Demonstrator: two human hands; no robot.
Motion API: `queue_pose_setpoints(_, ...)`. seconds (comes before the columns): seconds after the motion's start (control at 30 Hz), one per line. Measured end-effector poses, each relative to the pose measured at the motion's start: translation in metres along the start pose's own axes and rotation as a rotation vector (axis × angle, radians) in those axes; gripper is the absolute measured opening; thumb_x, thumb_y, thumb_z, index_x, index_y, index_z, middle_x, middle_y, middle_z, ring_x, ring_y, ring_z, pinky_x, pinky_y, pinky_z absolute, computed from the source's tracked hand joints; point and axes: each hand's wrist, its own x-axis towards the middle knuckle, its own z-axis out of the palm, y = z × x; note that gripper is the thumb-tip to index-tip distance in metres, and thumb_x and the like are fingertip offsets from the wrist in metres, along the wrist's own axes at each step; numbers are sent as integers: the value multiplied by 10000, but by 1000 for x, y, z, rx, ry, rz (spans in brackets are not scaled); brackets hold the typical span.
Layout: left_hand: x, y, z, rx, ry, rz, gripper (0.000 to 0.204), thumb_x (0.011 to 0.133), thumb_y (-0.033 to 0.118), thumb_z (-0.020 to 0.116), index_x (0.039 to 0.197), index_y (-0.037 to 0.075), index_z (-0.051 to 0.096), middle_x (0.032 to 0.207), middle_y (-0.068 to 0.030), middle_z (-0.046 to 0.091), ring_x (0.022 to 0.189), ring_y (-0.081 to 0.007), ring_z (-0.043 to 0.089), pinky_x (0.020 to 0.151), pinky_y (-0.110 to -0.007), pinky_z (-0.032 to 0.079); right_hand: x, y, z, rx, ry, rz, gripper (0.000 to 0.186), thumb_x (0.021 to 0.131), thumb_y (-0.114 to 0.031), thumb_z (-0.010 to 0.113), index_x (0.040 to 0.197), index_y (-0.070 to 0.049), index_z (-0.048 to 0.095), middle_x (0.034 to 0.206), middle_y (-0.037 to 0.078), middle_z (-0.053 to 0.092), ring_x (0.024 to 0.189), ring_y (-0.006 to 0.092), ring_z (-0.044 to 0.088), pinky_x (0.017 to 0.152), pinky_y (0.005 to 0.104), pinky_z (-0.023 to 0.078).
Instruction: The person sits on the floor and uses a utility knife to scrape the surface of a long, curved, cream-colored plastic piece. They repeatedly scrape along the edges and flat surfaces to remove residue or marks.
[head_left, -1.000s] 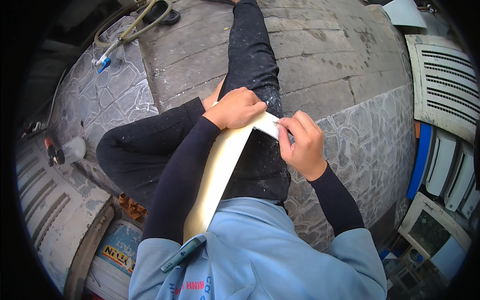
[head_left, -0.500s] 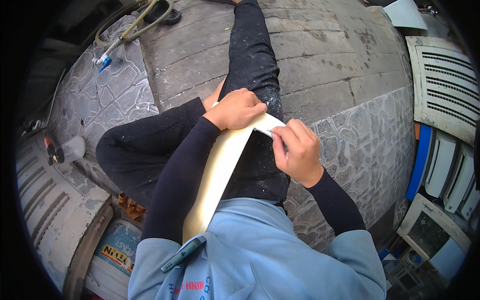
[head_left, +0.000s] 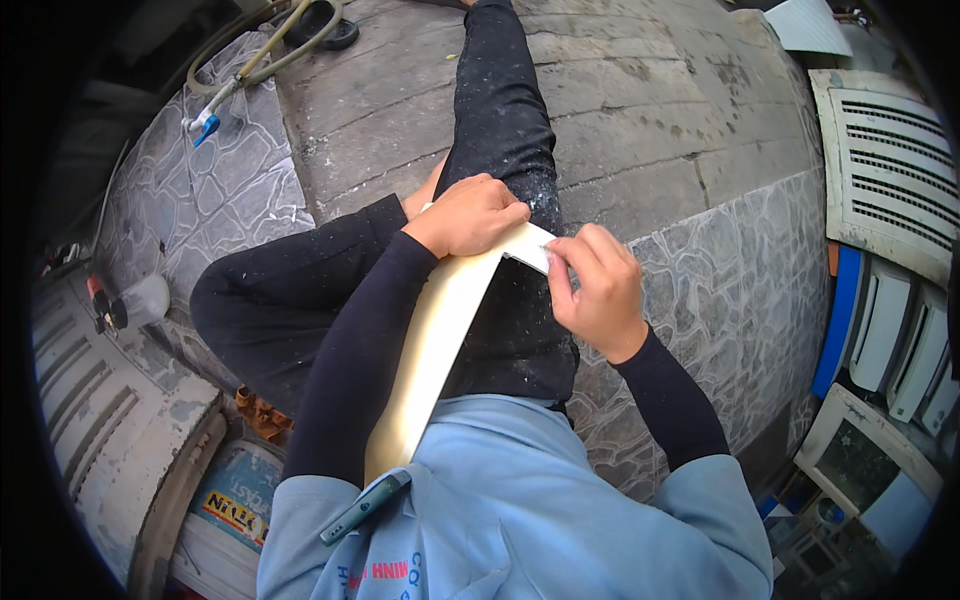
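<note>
A long cream plastic panel [head_left: 436,335] lies slanted across my lap, its lower end against my light blue shirt. Near the panel's far end, my left hand [head_left: 468,217] is closed over it, the thumb pressing on top. From there a narrow white end piece [head_left: 526,243] juts to the right. My right hand [head_left: 598,287] is closed in a pinch at the tip of this piece, thumb and forefinger bent together. Whatever sits between those fingertips is too small to make out. The underside of the panel is hidden.
At right stand a slotted white cover [head_left: 890,165] and several white housings [head_left: 880,325]. A slotted, worn panel [head_left: 110,410] and a blue-and-white bucket [head_left: 235,490] are at left. A hose with a blue valve [head_left: 207,128] lies on the paving at upper left.
My right fingertips have shifted slightly upward along the tip of the end piece, and the thumb has drawn in. My left hand keeps its hold on the panel.
</note>
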Motion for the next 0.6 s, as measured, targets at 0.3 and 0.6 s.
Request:
queue_pose_setpoints(0.3,1,1,2,27,-14,28,482,1001,339,525,779,-51,703,744,-285,658,746,-481,643,757,-554,493,3,3,-3,-4,-9,6,124,844,11,766,951,-29,718,836,118,613,750,345,660,663,446,515)
queue_pose_setpoints(0.6,1,1,1,18,-42,-18,486,1009,336,519,770,-46,701,742,-285,660,745,-478,644,761,-554,494,0,-7,-3,15,-40,-34,151,820,20,762,952,-36,717,835,112,603,740,337,650,653,443,509)
